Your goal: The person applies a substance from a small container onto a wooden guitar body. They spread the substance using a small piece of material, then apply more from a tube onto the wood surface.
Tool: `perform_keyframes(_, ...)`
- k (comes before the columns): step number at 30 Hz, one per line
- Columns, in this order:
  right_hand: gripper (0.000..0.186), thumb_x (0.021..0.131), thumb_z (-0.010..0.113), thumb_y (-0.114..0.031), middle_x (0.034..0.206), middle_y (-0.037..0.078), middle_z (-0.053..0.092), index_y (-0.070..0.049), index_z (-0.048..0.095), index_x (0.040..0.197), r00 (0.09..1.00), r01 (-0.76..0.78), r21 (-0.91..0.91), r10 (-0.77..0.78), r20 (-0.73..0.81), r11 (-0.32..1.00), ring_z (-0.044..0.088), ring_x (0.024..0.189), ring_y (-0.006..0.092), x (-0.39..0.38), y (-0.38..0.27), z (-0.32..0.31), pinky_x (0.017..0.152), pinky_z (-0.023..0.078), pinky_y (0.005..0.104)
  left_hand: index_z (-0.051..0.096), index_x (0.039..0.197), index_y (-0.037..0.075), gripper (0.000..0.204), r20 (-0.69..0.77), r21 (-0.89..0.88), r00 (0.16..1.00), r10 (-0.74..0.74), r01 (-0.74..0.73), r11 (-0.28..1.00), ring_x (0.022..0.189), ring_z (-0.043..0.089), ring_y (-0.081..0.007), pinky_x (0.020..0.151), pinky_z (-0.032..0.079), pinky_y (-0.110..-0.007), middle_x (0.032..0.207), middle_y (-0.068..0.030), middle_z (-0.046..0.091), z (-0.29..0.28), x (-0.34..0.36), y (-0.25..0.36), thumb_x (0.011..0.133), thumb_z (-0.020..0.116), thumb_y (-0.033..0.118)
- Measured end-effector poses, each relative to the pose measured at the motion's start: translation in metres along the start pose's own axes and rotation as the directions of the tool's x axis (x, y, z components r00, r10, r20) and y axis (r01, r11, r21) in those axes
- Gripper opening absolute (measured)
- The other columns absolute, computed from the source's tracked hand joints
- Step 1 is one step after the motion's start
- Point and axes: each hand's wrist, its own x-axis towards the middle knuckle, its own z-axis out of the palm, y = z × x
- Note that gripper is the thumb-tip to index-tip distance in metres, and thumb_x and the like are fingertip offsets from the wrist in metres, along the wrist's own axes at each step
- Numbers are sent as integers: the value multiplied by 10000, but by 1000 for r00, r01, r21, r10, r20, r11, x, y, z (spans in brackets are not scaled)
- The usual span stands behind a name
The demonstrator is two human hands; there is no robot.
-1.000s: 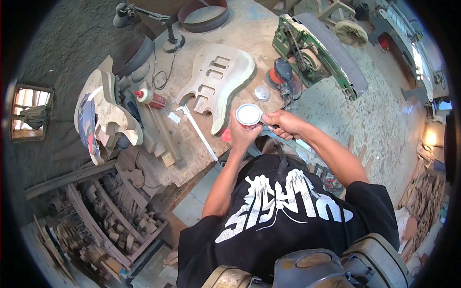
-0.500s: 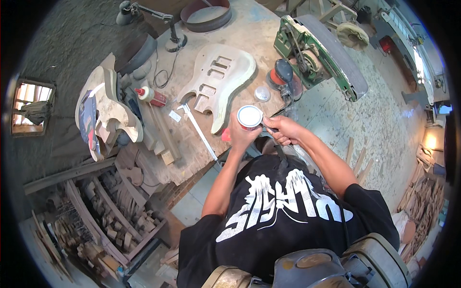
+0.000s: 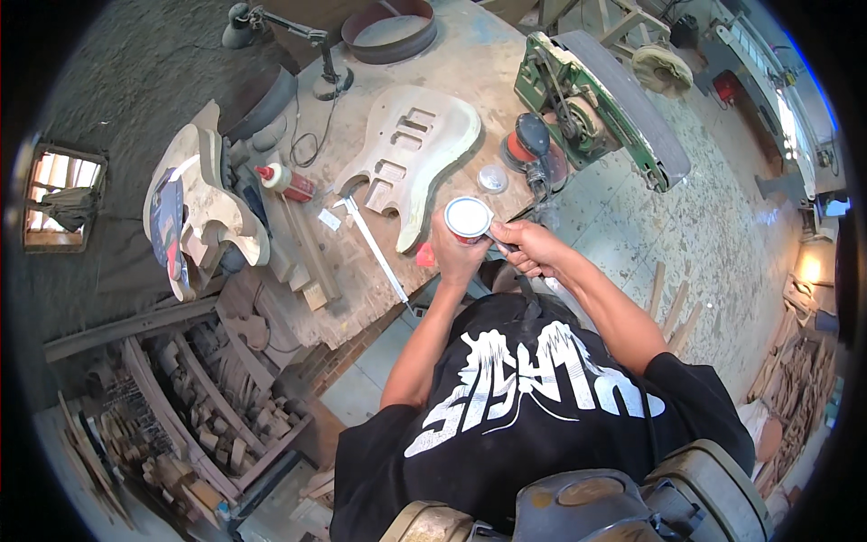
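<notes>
In front of my chest, my left hand (image 3: pixel 456 257) is wrapped round a small can (image 3: pixel 469 217) with a pale round lid and a reddish side. My right hand (image 3: pixel 531 247) grips a dark, slim tool (image 3: pixel 498 240), whose tip meets the can's rim on the right; its exact kind is mostly hidden by my fingers. Just beyond the can, an unfinished wooden guitar body (image 3: pixel 440 135) with routed cavities lies flat on the workbench (image 3: pixel 348 312). A white caliper (image 3: pixel 372 248) rests to its left, and a small round whitish tub (image 3: pixel 492 178) stands to its right.
A handheld sander (image 3: pixel 530 144) and a green belt sander (image 3: pixel 578 113) occupy the bench's right side. Leftward are a red glue bottle (image 3: pixel 289 182), wood strips (image 3: pixel 307 244) and stacked guitar-shaped pieces (image 3: pixel 217 212). A desk lamp (image 3: pixel 332 83) stands behind. Offcuts fill a rack (image 3: pixel 194 388) below left.
Both hands stay at the can. My right hand and the tool have shifted very slightly at the rim; the lid still sits on the can.
</notes>
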Motion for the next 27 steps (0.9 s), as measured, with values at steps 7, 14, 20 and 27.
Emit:
perform_keyframes(7, 507, 1018, 515, -550, 535, -60, 342, -99, 495, 787, 999, 33, 70, -31, -31, 997, 250, 372, 30, 7, 5, 2, 327, 182, 239, 507, 1189, 8, 705, -36, -77, 999, -18, 15, 997, 1002, 648, -290, 883, 505, -397, 1087, -146, 629, 1, 3, -2, 621, 911, 117)
perform_keyframes(14, 496, 1019, 524, -537, 507, -74, 326, -114, 501, 762, 986, 115, -174, -134, -104, 978, 240, 380, 40, 6, -11, 0, 355, 172, 248, 484, 1208, -7, 686, 70, -144, 993, -92, 101, 984, 1044, 638, -269, 935, 492, -391, 1123, -152, 614, -4, 5, 5, 655, 875, 100)
perform_keyframes(20, 456, 1030, 522, -502, 513, -74, 343, -114, 520, 790, 978, 91, -247, -133, -162, 965, 242, 388, 39, 3, -13, 3, 363, 158, 249, 478, 1206, -4, 668, 143, -251, 976, -165, 197, 948, 1103, 610, -251, 971, 473, -386, 1171, -151, 590, -10, 9, 1, 653, 837, 108)
perform_keyframes(27, 486, 1027, 512, -517, 521, -60, 367, -88, 522, 799, 979, 109, -350, -161, -122, 930, 255, 384, 52, 0, -16, 7, 351, 192, 269, 460, 1220, 7, 700, 173, -111, 976, -130, 151, 982, 1055, 637, -210, 945, 496, -351, 1130, -128, 615, -13, 13, -1, 650, 854, 102)
